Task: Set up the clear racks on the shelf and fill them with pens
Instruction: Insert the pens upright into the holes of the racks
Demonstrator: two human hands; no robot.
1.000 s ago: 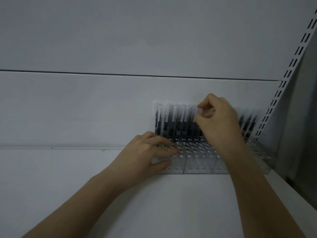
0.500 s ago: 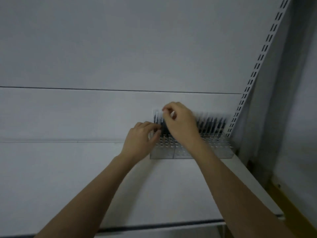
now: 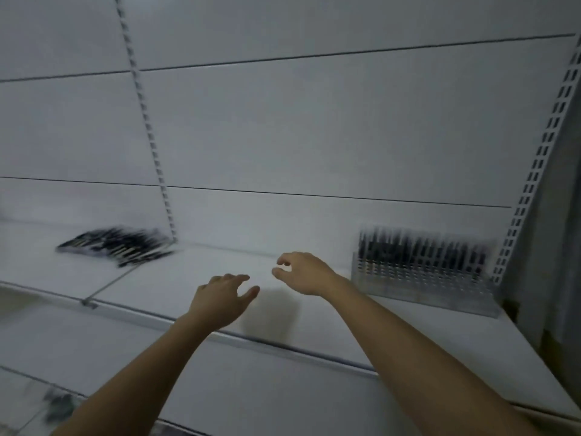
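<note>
I face a white shelf (image 3: 314, 309) with a slotted back wall, where the clear rack (image 3: 421, 278) stands at the far right against the wall, its back rows holding upright dark pens (image 3: 421, 250) and its front holes apparently unfilled. Well apart to the left lies a blurred loose pile of pens (image 3: 116, 245), so I judge the filling only partly done. My left hand (image 3: 220, 298) and right hand (image 3: 303, 273) hover between pile and rack, fingers loosely spread, holding nothing.
</note>
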